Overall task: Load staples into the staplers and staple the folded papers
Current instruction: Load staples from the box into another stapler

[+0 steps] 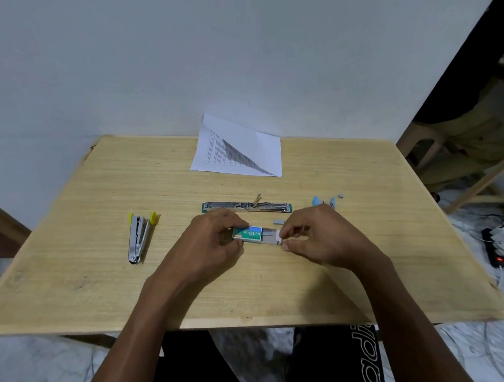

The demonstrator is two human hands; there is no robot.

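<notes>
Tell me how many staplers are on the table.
2. The yellow-tipped stapler lies open at the left; the green stapler lies opened flat at the centre. The blue thing by the right hand, partly hidden, may be another.

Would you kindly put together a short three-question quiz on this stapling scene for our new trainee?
1. True or false: the yellow-tipped stapler lies to the left of the staple box.
2. The left hand grips the box's printed sleeve. What do the right hand's fingers pinch? A the slid-out tray; B a pen; C a coin.
3. Fill in: the folded paper lies near the table's ___ edge, beyond both hands.

Key: 1 true; 2 A; 3 far.
</notes>
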